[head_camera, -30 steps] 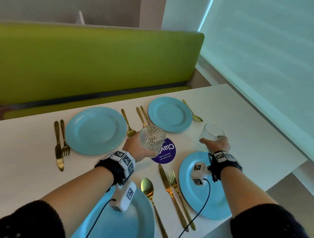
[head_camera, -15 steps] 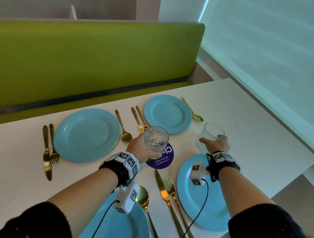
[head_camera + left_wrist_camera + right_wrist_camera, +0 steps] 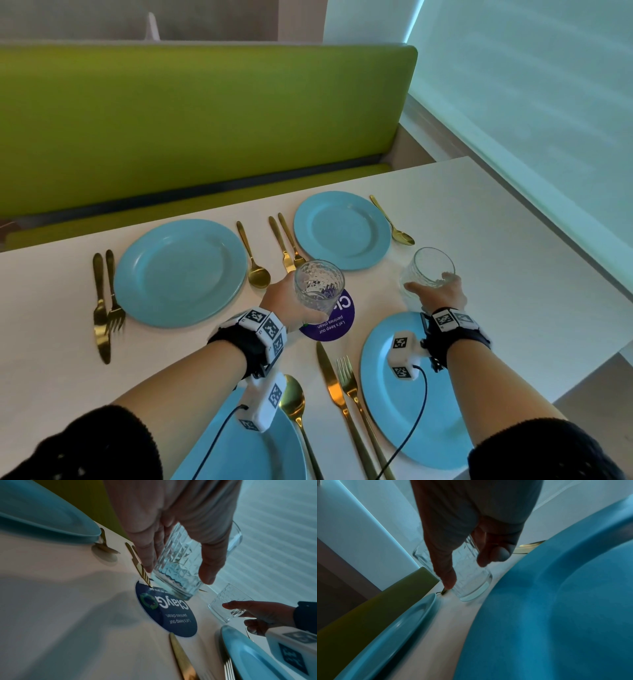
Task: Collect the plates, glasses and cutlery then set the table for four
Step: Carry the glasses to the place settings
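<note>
My left hand (image 3: 291, 305) grips a patterned clear glass (image 3: 318, 287) above the purple round sticker (image 3: 334, 323) in the table's middle; the left wrist view shows that glass (image 3: 180, 563) tilted, its base just over the sticker (image 3: 171, 615). My right hand (image 3: 440, 293) holds a second glass (image 3: 430, 269) between the far right plate (image 3: 342, 229) and the near right plate (image 3: 404, 404); in the right wrist view this glass (image 3: 471, 580) has its base at the tabletop. Two more blue plates lie at far left (image 3: 180, 272) and near left (image 3: 239, 455).
Gold cutlery lies beside each plate: knife and fork (image 3: 102, 308) at far left, spoon (image 3: 255, 260), fork pair (image 3: 286, 243), spoon (image 3: 394, 222), near knife and fork (image 3: 346, 401), near spoon (image 3: 294, 407). A green bench (image 3: 171, 120) runs behind the white table (image 3: 513, 257); its right edge drops off.
The view has shifted slightly. The left hand has carried its glass a little right and forward over the sticker. The right hand and its glass have stayed in place.
</note>
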Demonstrator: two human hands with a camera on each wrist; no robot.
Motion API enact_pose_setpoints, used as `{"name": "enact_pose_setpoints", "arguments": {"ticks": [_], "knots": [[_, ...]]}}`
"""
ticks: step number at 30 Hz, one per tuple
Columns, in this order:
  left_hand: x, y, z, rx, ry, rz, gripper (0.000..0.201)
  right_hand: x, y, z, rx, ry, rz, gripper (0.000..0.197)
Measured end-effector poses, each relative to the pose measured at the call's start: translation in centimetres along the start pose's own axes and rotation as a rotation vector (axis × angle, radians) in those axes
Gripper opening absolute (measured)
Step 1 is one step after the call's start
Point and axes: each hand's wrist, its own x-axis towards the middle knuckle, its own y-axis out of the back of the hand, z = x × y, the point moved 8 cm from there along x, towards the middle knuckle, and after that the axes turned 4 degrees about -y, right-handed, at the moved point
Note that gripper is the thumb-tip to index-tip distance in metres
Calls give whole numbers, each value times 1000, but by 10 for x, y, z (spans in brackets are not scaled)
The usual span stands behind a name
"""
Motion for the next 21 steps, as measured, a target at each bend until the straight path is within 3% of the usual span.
{"name": "enact_pose_setpoints", "arguments": {"ticks": [9,21], "knots": [[2,-18,10,110,-41,-50,91,3,4,5,-44,6,-32,107],[5,-29,1,142,-18,-68,95,4,18,9,-81,61,-55,114]]}}
